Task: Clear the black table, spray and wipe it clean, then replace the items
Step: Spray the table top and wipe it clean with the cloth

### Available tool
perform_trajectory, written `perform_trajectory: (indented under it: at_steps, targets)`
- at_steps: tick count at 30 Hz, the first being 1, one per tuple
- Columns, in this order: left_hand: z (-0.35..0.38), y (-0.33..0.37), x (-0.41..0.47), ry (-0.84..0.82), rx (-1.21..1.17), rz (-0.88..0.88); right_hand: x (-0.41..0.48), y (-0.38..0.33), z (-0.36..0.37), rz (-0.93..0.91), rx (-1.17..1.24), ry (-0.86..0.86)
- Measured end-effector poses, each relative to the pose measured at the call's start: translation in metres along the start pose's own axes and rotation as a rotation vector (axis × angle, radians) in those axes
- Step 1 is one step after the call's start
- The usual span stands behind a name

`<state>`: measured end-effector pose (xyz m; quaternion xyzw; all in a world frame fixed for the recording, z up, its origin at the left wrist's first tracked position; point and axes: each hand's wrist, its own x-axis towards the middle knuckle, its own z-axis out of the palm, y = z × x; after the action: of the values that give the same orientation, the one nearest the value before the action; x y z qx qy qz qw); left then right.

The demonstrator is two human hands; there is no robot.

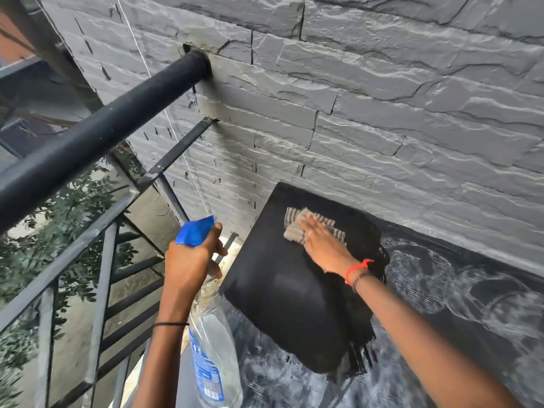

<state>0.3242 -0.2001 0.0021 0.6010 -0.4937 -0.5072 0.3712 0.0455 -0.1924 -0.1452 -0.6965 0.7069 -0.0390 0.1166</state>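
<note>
Now the right hand (pixel 321 245) lies flat on the cloth (pixel 312 223) on the black table (pixel 282 295); the left hand (pixel 191 257) grips the spray bottle (pixel 212 343).

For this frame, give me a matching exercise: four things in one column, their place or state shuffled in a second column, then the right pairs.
Things
1. spray bottle
2. cloth
3. table
4. handrail

Places or states
A. runs into the stone wall
B. held by the left hand
C. black, bears the cloth
D. lies flat under the right hand

Pairs: 1-B, 2-D, 3-C, 4-A
</note>
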Motion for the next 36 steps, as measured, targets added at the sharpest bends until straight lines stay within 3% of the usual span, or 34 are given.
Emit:
perform_trajectory:
  at_steps: [4, 7, 11, 14, 17, 20, 24, 31, 34, 36]
  targets:
    - [-0.001, -0.005, -0.008, 0.016, 0.002, -0.021, 0.032, -0.041, 0.007, 0.082, 0.041, -0.066]
    - [0.0, -0.003, -0.017, 0.02, 0.008, -0.028, 0.016, -0.088, 0.027, -0.058, 0.044, -0.087]
    - [-0.002, -0.001, -0.029, 0.016, 0.027, -0.037, -0.057, -0.12, 0.052, -0.25, -0.023, 0.008]
    - [-0.005, -0.003, -0.036, 0.012, 0.007, -0.026, -0.12, -0.103, 0.051, -0.282, 0.021, 0.036]
    - [-0.011, -0.008, -0.045, 0.027, 0.009, -0.031, -0.161, -0.056, 0.038, -0.185, 0.005, 0.066]
    - [-0.017, -0.015, -0.057, 0.035, 0.032, -0.033, -0.15, -0.02, 0.024, -0.032, -0.023, -0.013]
    - [-0.019, -0.025, -0.077, 0.031, 0.063, -0.066, -0.105, -0.044, 0.023, 0.098, 0.06, -0.042]
    - [-0.01, -0.035, -0.111, 0.007, 0.116, -0.051, -0.153, -0.109, 0.049, -0.135, 0.051, 0.003]
    - [-0.01, -0.037, -0.129, 0.015, 0.085, -0.061, -0.202, -0.094, 0.054, -0.228, 0.009, 0.047]
    - [-0.011, -0.039, -0.139, 0.002, 0.078, -0.072, -0.219, -0.071, 0.049, -0.158, 0.029, 0.033]
